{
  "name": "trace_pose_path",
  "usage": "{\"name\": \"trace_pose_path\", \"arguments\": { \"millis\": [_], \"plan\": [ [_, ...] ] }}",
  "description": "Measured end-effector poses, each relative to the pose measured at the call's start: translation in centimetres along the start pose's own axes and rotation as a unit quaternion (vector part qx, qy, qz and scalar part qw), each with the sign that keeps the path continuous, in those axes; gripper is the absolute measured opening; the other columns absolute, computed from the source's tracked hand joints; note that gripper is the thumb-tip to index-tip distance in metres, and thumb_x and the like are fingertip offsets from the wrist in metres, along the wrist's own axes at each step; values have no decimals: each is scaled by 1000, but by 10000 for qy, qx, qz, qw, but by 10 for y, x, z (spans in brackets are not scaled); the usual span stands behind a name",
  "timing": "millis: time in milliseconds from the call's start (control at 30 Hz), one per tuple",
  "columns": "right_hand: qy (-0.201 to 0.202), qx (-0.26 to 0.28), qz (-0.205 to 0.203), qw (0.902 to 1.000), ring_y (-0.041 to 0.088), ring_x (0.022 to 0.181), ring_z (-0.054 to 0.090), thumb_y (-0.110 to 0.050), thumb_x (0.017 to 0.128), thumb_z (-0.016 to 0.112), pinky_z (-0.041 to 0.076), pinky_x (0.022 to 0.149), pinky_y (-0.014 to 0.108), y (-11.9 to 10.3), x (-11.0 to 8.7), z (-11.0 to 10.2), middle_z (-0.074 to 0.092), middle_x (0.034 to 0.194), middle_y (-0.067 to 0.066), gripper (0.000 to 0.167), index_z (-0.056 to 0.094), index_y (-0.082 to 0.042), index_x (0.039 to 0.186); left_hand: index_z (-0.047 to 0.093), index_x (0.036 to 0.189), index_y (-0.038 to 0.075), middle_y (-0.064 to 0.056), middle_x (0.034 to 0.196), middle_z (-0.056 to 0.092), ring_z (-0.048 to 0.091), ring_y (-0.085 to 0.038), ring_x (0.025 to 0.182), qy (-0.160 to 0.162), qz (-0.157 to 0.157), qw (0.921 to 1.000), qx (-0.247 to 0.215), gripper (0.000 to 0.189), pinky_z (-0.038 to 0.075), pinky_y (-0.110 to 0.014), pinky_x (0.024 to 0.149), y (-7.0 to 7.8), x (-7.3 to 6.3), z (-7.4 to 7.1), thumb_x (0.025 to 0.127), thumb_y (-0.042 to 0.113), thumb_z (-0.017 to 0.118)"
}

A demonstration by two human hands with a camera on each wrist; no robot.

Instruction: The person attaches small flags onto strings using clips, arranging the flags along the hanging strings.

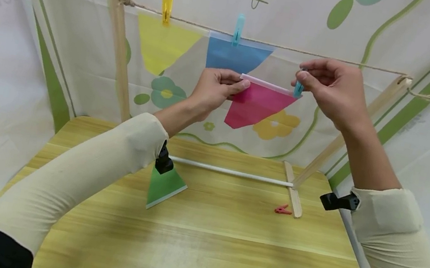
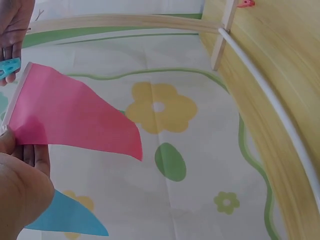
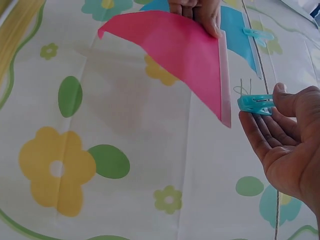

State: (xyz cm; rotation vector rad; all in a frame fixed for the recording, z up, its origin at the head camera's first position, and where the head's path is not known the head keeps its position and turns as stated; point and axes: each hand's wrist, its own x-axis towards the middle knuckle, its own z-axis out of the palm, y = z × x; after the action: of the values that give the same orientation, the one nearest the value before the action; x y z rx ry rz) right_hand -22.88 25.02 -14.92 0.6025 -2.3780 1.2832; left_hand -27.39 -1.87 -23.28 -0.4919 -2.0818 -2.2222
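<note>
My left hand [image 1: 218, 91] pinches the white-edged top of a pink pennant flag [image 1: 260, 106] near its left corner. In my right hand [image 1: 331, 89] a blue clothespin [image 1: 299, 84] is held between thumb and fingers, close to the flag's other corner. The right wrist view shows that clothespin [image 3: 256, 103] a little apart from the white edge. Behind, a twine line [image 1: 289, 48] runs between two wooden posts. On it hang a yellow flag [image 1: 164, 42] under a yellow clothespin [image 1: 166, 6] and a blue flag [image 1: 234, 54] under a light-blue clothespin [image 1: 238, 30].
A green flag [image 1: 163, 187] lies on the wooden table [image 1: 195, 249], partly behind my left sleeve. A red clothespin [image 1: 283, 209] lies beside the right post's foot [image 1: 294, 197]. A white rod [image 1: 230, 171] runs low along the back. Printed cloth stands behind the frame.
</note>
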Motion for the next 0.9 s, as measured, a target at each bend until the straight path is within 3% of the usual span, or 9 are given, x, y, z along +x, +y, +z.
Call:
{"name": "trace_pose_path", "arguments": {
  "millis": [533,900],
  "plan": [
    [98,16,-96,9999,5,87,82,-15,108,78,62,88,13,-5,5,0,84,99,-4,23,80,-3,128,81,135,1,-20,125,84,85,-25,104,30,-14,10000,-76,34,69,-35,100,1,3,5,105,18,82],
    [268,214,-80,9994,5,89,82,-12,108,78,63,88,13,-5,8,1,83,99,-10,22,80,-3,127,82,134,1,-20,124,84,85,-24,104,105,43,9998,-154,34,69,-34,99,5,4,12,105,18,82]
  ]
}}
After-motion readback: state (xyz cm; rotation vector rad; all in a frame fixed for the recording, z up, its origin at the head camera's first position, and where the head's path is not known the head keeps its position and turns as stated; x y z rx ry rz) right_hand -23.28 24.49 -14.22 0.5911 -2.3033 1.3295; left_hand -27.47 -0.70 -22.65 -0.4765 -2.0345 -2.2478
